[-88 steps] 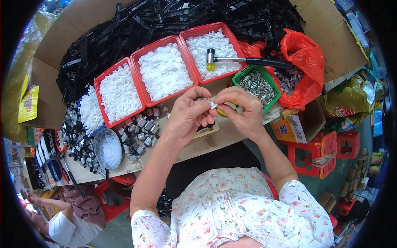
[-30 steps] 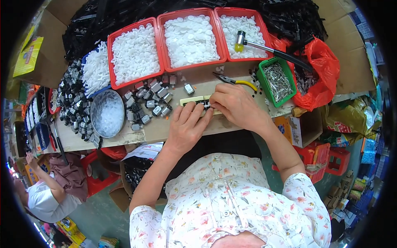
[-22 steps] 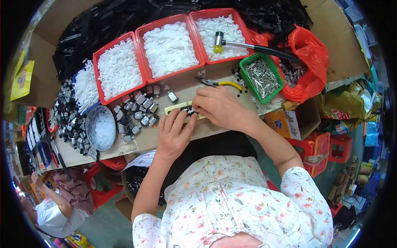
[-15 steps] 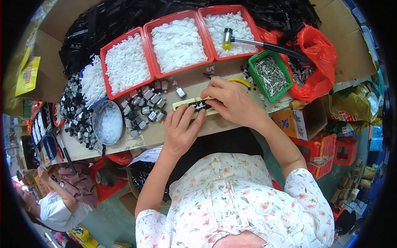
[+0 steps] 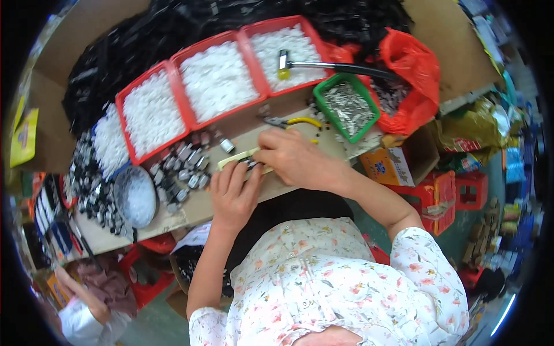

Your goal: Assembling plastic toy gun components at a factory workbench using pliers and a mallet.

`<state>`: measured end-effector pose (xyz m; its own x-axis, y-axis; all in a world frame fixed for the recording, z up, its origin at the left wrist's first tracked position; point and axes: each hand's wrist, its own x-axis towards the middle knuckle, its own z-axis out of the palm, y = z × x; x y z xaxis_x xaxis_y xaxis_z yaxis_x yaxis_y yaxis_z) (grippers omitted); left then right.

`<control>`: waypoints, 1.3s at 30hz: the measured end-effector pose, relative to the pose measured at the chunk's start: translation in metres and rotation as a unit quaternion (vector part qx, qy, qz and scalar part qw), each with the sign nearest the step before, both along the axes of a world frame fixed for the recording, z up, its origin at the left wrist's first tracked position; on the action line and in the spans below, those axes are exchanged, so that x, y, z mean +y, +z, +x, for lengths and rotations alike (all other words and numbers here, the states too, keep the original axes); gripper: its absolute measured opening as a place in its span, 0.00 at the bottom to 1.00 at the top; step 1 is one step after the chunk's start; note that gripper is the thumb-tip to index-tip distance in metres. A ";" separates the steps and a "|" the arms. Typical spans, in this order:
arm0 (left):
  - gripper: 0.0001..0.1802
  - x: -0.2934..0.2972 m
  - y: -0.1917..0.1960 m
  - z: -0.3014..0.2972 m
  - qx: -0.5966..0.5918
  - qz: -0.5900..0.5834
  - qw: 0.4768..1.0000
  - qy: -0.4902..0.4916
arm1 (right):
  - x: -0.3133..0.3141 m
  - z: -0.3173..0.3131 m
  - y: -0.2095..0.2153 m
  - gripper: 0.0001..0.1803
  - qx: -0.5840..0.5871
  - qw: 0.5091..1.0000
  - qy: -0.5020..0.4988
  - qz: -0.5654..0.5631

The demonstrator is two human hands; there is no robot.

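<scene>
White shirt [image 5: 300,271], pink flowers [image 5: 273,316], short sleeves [image 5: 428,274]

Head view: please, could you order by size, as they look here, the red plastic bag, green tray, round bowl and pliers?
1. Red plastic bag
2. Green tray and round bowl: they look close in size, so I do not rank these two.
3. Pliers

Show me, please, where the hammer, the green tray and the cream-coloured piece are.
Hammer [image 5: 347,68]: head view, on its black grip.
Green tray [image 5: 363,128]: head view, on its lower right wall.
Cream-coloured piece [image 5: 242,155]: head view, on its uncovered far edge.
</scene>
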<state>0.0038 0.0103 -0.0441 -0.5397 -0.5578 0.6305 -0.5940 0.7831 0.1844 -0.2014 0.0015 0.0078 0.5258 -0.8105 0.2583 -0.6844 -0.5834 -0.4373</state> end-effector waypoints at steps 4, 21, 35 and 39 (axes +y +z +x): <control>0.16 0.000 0.005 0.000 -0.004 0.017 1.000 -0.009 | 0.004 -0.034 0.011 0.10 -0.058 0.997 -0.043 -0.041; 0.15 -0.003 0.016 -0.001 0.014 0.038 0.999 0.009 | 0.014 -0.250 -0.028 0.18 0.162 0.868 -0.469 -0.030; 0.12 -0.105 0.074 0.137 0.016 -0.014 0.970 0.243 | 0.018 -0.274 -0.020 0.13 0.055 0.900 -0.428 -0.060; 0.14 -0.153 0.080 0.175 -0.028 -0.065 0.953 0.293 | 0.025 -0.262 -0.001 0.12 0.047 0.890 -0.454 0.016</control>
